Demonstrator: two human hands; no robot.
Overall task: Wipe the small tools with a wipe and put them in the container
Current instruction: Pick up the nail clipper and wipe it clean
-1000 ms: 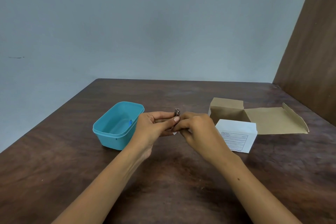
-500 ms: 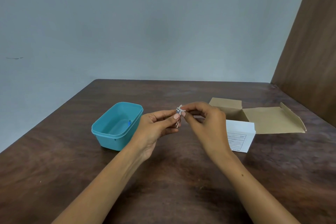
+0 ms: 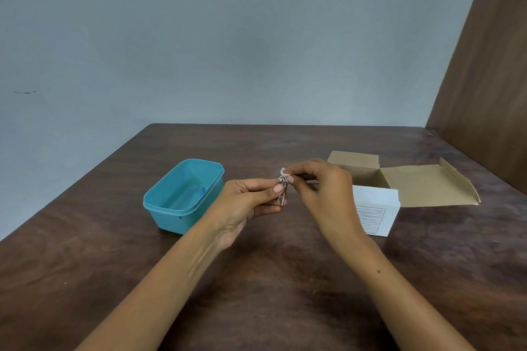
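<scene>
Wiping is under way above the brown table [image 3: 256, 279]: the left hand [image 3: 245, 205] pinches a small metal tool [image 3: 282, 192], apparently a nail clipper, between thumb and fingertips, its long axis running near upright with the head uppermost. The right hand [image 3: 322, 194] pinches a scrap of white wipe [image 3: 283, 171] between thumb and forefinger, pressed at the tool's top end, so the stroke probably runs down its length. The teal container [image 3: 159, 202] sits open just left of the left hand, the nearer one for dropping the tool in; something small and blue lies inside. An open cardboard box [image 3: 422, 185] stands beyond the right hand.
</scene>
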